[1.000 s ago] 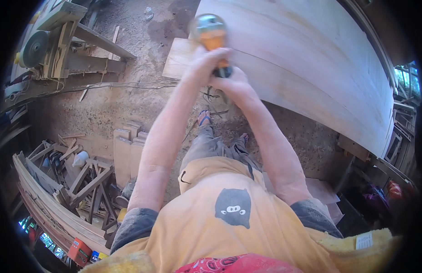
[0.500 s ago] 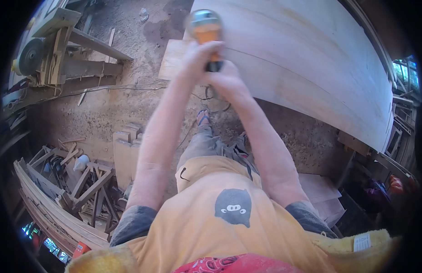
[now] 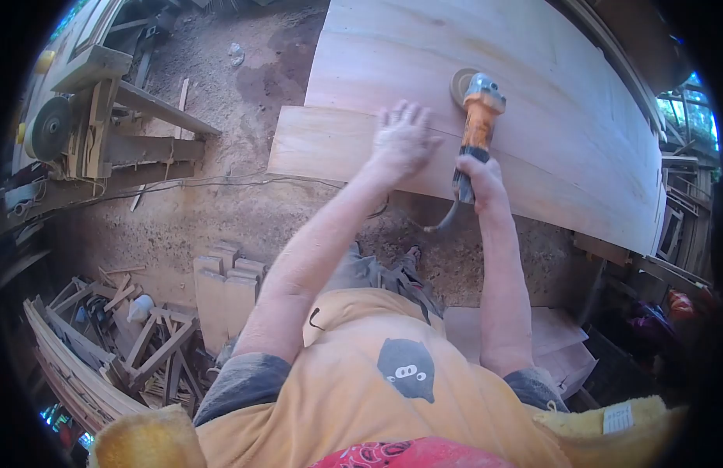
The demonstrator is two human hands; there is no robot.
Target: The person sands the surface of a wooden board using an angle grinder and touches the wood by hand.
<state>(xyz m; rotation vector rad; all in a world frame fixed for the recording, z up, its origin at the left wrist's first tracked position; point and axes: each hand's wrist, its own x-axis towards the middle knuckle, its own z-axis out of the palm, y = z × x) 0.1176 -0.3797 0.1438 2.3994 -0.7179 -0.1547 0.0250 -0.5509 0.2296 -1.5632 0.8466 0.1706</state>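
My right hand [image 3: 482, 178] is wrapped around the dark rear handle of an orange angle grinder [image 3: 480, 121]. The grinder's round disc [image 3: 462, 86] lies over a large pale plywood sheet [image 3: 564, 101], and its cord [image 3: 449, 220] hangs down past the sheet's near edge. To the left of the grinder, my left hand [image 3: 407, 142] is spread palm down over a narrower wooden strip [image 3: 322, 144] along that edge. Its fingers are apart and hold nothing. Whether the palm presses on the wood, I cannot tell.
At left stands a wooden frame [image 3: 163, 148] with a dark disc [image 3: 49, 129] mounted on it. Stacked boards [image 3: 227, 300] and a heap of wood scraps [image 3: 155, 343] lie at lower left. A cable [image 3: 244, 181] crosses the dirt floor.
The grinder has moved right, from the sheet's left edge to further over it. My left hand, earlier on the grinder together with my right, has let go and spread out.
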